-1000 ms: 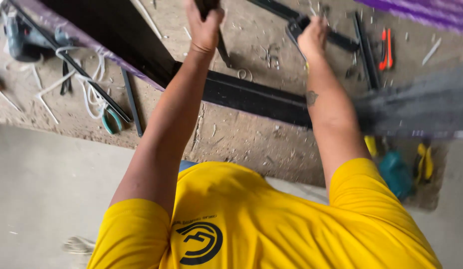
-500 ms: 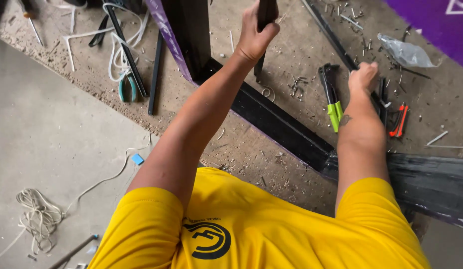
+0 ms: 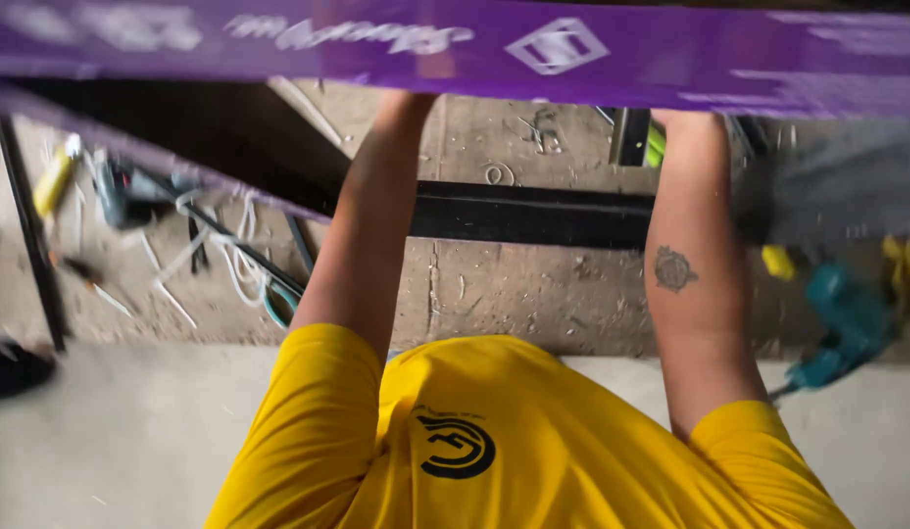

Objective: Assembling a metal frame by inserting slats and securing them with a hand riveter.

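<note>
Both grips hidden behind purple panel [image 3: 455, 44], probably holding it.

Both of the person's arms reach straight forward, roughly parallel and well apart, out of short yellow sleeves. The left forearm [image 3: 371, 225] is bare and slants slightly inward. The right forearm [image 3: 692, 264] carries a small round tattoo on its upper face. Both hands are hidden past the wrists, so their grip cannot be told.
</note>
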